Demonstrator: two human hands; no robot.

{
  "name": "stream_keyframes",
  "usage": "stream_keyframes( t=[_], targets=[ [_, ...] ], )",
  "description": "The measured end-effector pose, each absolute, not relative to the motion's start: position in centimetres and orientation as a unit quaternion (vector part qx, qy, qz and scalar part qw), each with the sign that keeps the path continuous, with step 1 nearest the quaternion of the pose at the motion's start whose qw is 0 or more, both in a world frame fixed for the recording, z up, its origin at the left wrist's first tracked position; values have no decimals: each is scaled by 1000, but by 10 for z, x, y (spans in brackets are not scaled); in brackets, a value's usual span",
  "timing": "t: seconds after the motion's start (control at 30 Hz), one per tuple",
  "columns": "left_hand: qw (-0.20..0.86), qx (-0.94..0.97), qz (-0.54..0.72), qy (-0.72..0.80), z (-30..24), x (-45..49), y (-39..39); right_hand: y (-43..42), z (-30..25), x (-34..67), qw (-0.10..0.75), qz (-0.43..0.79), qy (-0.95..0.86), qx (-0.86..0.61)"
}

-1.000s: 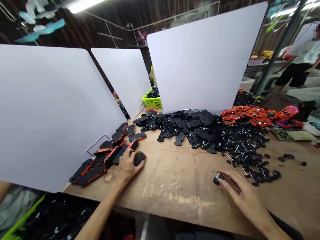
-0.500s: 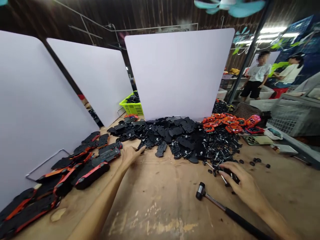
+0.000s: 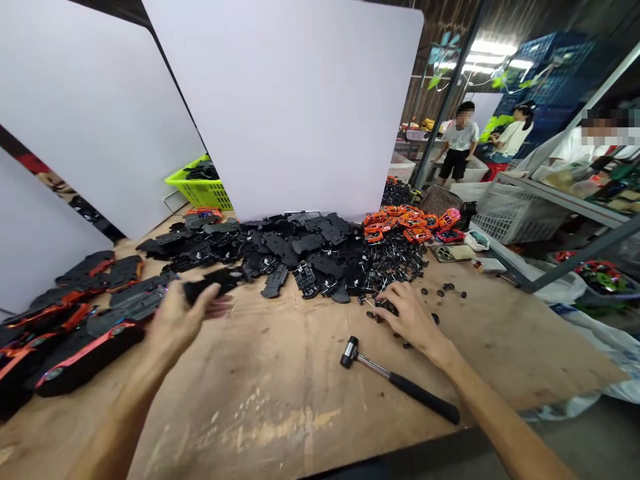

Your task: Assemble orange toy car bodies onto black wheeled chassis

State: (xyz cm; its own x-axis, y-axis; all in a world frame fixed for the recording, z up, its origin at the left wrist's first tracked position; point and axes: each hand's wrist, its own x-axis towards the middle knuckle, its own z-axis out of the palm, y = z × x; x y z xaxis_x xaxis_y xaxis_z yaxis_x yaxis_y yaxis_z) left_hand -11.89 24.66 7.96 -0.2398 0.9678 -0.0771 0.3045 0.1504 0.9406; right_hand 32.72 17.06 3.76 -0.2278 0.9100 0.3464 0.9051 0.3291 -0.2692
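My left hand (image 3: 183, 317), blurred by motion, grips a black toy car chassis (image 3: 213, 283) between thumb and fingers, lifted over the table's left part. My right hand (image 3: 413, 317) rests at the near edge of a heap of wheel axles (image 3: 395, 260), its fingers curled round small black wheels (image 3: 385, 307). A pile of black chassis plates (image 3: 295, 250) lies between and beyond the hands. Just below my right hand lies a mallet (image 3: 373, 363) with a black head and black grip. Assembled toy cars (image 3: 95, 353), underside up, stand in rows beside my left arm.
White panels (image 3: 295, 113) rise behind the pile. Orange car bodies (image 3: 413, 223) sit at the back right, near a phone (image 3: 454, 253) and a small box (image 3: 489, 265). A yellow-green basket (image 3: 203, 193) stands behind left. Several people are in the background right.
My left hand has picked up a chassis from the pile and raised it. My right hand has closed in on the wheel axles. The view has turned right.
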Motion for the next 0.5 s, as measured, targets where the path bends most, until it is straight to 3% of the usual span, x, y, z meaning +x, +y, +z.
stream_keyframes(
  t=[0.1,0.2,0.4,0.5],
  targets=[
    [577,433,405,562,77,-78,198,182,31,321,144,9,-809,-571],
    [665,331,413,526,60,-42,157,189,26,327,132,58,-814,-563],
    [727,235,385,518,20,-5,117,195,43,334,165,71,-813,-554],
    [721,216,399,523,8,0,113,182,58,315,275,105,-802,-520]
  ],
)
